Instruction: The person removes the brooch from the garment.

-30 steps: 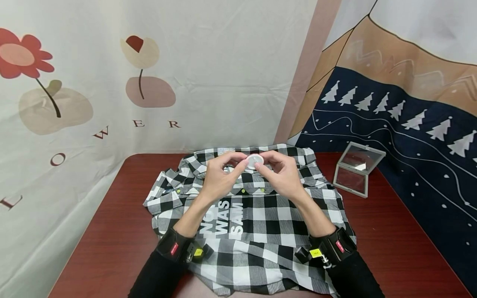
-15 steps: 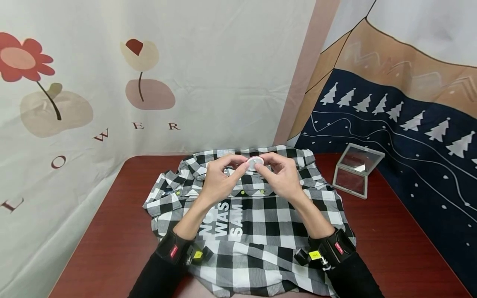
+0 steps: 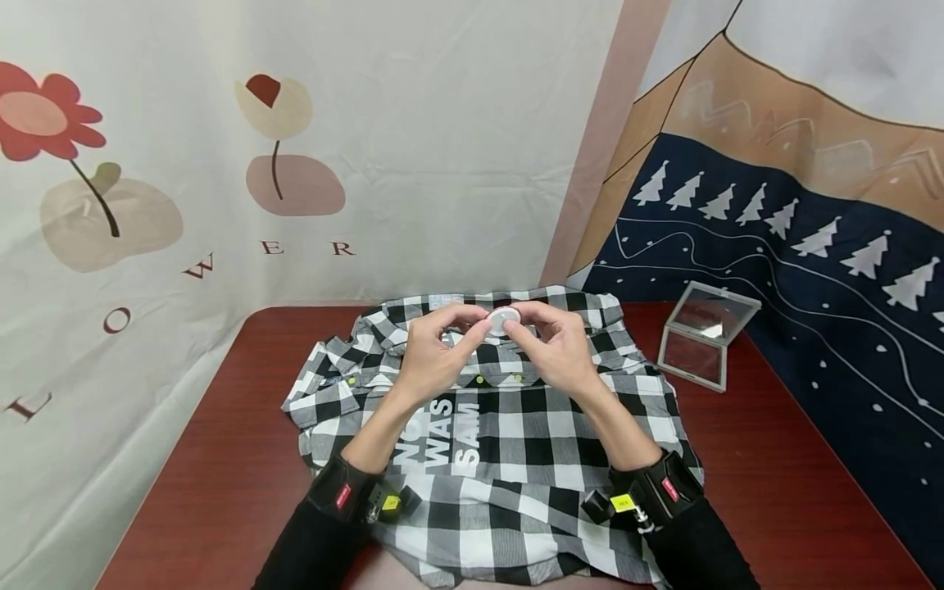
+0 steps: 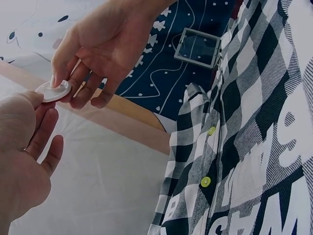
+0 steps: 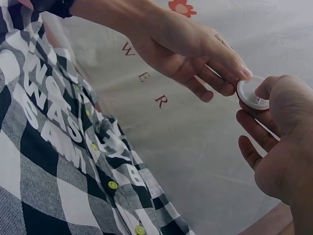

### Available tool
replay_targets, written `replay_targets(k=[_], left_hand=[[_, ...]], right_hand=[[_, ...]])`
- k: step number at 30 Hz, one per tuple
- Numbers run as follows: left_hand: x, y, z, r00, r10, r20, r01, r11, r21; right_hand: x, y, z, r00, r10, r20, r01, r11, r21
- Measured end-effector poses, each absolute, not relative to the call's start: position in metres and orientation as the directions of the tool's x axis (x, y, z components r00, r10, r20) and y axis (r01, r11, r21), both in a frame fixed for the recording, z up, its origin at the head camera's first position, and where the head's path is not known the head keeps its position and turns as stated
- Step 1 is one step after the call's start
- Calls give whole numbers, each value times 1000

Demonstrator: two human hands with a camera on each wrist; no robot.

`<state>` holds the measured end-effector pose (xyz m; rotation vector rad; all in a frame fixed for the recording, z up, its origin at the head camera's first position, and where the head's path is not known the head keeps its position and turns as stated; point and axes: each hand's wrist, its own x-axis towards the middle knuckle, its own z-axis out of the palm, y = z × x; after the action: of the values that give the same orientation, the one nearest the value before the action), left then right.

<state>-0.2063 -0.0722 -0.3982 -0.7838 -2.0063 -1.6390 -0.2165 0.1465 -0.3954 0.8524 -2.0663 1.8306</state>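
A small round white disc with a raised rim and a reddish edge [image 5: 248,97] is held up between both hands. My left hand [image 3: 435,348] pinches its left side between thumb and fingers. Opposite it, my right hand [image 3: 558,348] pinches the right side, thumb on the white face. In the left wrist view the disc [image 4: 53,90] is tilted, its underside mostly hidden by fingers. Below both hands a black-and-white checked shirt [image 3: 553,434] lies spread out, with yellow-green buttons [image 4: 206,181] and large white lettering.
On the reddish-brown table [image 3: 214,434], right of the shirt, an opened square case with pale frames [image 3: 726,360] and glossy panels stands propped. A pale flower-printed cloth [image 3: 442,164] hangs behind. Dark blue tree-printed cloth [image 3: 848,328] borders the right side.
Both hands keep their hold on the disc in nearly the same place. The disc's tilt has shifted slightly; the shirt and case have not moved.
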Motion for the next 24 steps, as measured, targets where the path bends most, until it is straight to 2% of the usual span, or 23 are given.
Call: replay_targets(k=[11,14,19,24], left_hand=[[-207,-73,-399,-740,159,653,672,138,728],[-207,-74,-400,-731,168,661,681,146,717],[-207,-75,-398,-700,194,687,714,170,680],[-209,-76,-396,-661,218,718,750,191,633]], right_hand=[[-218,152,-393,-792,-329,514,-553,30,-833],[-219,155,-391,-805,-389,448,-486,-1,-874],[-221,159,-389,-798,-503,331,-298,-149,-943],[-222,160,-387,-797,-534,283,-204,-202,-958]])
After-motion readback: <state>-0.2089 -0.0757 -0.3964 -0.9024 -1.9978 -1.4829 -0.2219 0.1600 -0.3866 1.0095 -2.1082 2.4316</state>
